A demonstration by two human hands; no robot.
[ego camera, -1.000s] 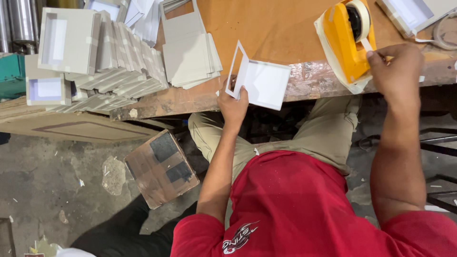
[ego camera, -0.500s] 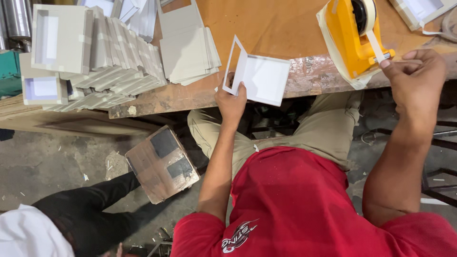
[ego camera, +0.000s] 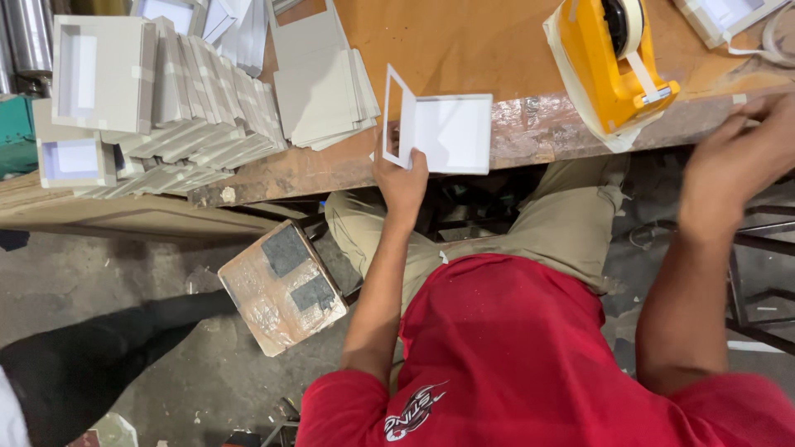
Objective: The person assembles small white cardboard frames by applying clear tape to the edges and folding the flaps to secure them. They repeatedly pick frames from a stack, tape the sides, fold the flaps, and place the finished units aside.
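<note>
My left hand grips the lower corner of a white folded card frame, whose window flap stands up at the edge of the wooden bench. My right hand is blurred at the bench's right edge, just below and right of the yellow tape dispenser. A strip of tape sticks out from the dispenser's front. Whether the right fingers pinch any tape is not visible.
Rows of grey box shells fill the bench's left side, beside a stack of flat grey cards. A tape-wrapped block sits on the floor by my knee. Another person's dark trouser leg lies lower left. A metal frame stands right.
My right hand has drawn away from the tape dispenser, down and to the right. The left hand keeps the card frame in place. A dark trouser leg has come in at lower left.
</note>
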